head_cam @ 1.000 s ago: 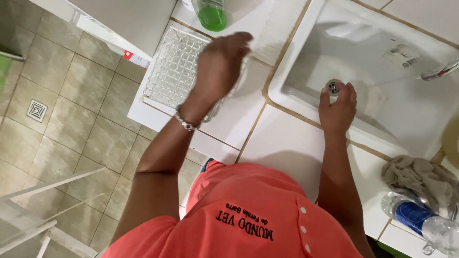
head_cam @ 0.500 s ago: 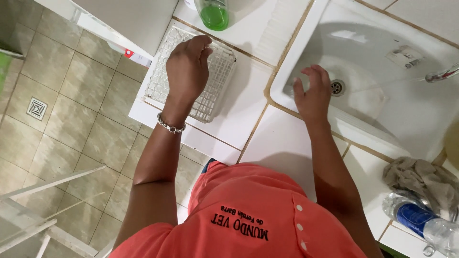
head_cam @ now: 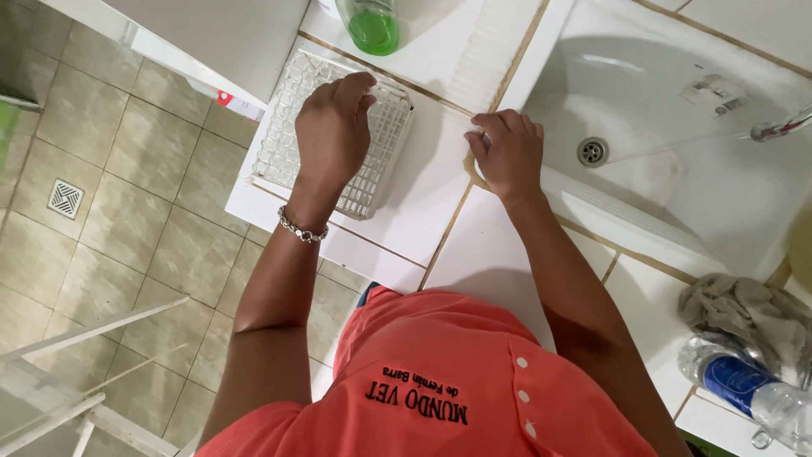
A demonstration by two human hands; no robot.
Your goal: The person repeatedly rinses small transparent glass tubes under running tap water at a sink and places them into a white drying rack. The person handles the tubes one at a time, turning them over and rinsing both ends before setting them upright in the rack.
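My left hand [head_cam: 332, 127], with a bead bracelet at the wrist, lies on a clear plastic grid tray [head_cam: 279, 144] that rests on the white counter [head_cam: 423, 195]. Its fingers curl over the tray's far side. My right hand [head_cam: 507, 152] sits at the left rim of the white sink [head_cam: 609, 211], fingers bent around something small and pale that I cannot make out. The sink's drain [head_cam: 592, 151] is just to the right of that hand.
A bottle of green liquid [head_cam: 372, 25] stands beyond the tray. A tap [head_cam: 782, 129] reaches over the sink from the right. A crumpled grey cloth [head_cam: 744, 317] and a blue-labelled plastic bottle [head_cam: 744, 381] lie at the right. Tiled floor with a drain [head_cam: 65, 198] is left.
My right hand has come out of the sink basin, from the drain to the left rim. My left hand has settled down onto the grid tray.
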